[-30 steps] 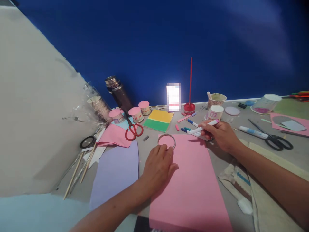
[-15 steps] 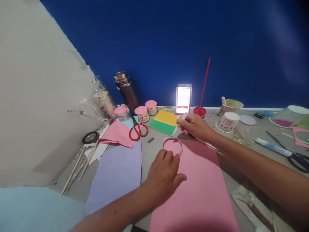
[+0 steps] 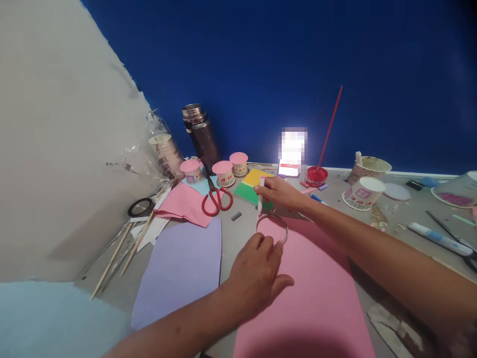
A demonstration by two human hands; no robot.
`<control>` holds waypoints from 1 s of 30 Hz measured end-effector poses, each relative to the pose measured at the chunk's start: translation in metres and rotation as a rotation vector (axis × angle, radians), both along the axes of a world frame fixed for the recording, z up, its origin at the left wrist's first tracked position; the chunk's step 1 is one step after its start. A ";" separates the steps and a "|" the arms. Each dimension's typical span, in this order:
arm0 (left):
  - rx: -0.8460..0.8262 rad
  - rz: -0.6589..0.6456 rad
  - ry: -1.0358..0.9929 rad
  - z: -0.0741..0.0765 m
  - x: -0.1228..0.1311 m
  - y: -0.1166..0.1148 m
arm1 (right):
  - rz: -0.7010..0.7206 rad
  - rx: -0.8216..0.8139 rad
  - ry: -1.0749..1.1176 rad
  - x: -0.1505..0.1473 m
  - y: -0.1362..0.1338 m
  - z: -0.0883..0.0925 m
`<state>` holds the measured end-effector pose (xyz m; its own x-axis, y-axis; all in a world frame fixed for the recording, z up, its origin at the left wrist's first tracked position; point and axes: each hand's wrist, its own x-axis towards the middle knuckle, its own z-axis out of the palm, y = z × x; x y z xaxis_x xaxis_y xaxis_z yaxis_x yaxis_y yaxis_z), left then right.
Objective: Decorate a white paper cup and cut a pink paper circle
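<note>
A large pink paper sheet (image 3: pixel 316 278) lies under my hands. My left hand (image 3: pixel 257 271) presses a thin grey ring (image 3: pixel 286 227) flat near the sheet's far left corner, its fingers curled onto the near rim and its thumb sticking out to the right. Just beyond the ring, my right hand (image 3: pixel 285 193) grips a white marker (image 3: pixel 260 203) with a pinkish end. The marker stands nearly upright with its tip down by the ring's far left edge; whether the tip touches the paper I cannot tell.
To the left are a purple sheet (image 3: pixel 179 273), red-handled scissors (image 3: pixel 210 208) and wooden sticks (image 3: pixel 112 261). Behind stand pink-topped cups (image 3: pixel 224 178), a dark flask (image 3: pixel 203 141) and a lit phone (image 3: pixel 288 169). A decorated cup (image 3: pixel 363 194) and glue tube (image 3: pixel 439 238) lie right.
My right hand has brought the marker leftward and turned it more upright, to the ring's far left side. My left hand stays on the ring. The view has shifted slightly.
</note>
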<state>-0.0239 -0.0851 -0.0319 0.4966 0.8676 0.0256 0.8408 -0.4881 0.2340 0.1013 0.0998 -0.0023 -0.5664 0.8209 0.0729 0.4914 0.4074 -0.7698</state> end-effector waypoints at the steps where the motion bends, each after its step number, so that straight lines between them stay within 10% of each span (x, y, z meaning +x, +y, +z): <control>1: 0.003 -0.002 0.003 0.000 0.000 0.000 | 0.003 -0.002 -0.003 0.000 0.000 0.000; 30: 0.124 -0.027 0.033 -0.003 0.000 -0.001 | -0.203 -0.057 -0.142 0.045 -0.009 0.002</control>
<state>-0.0235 -0.0861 -0.0349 0.5224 0.8449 0.1149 0.8330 -0.5345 0.1428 0.1467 0.0912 -0.0006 -0.3911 0.9192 -0.0456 0.6633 0.2472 -0.7064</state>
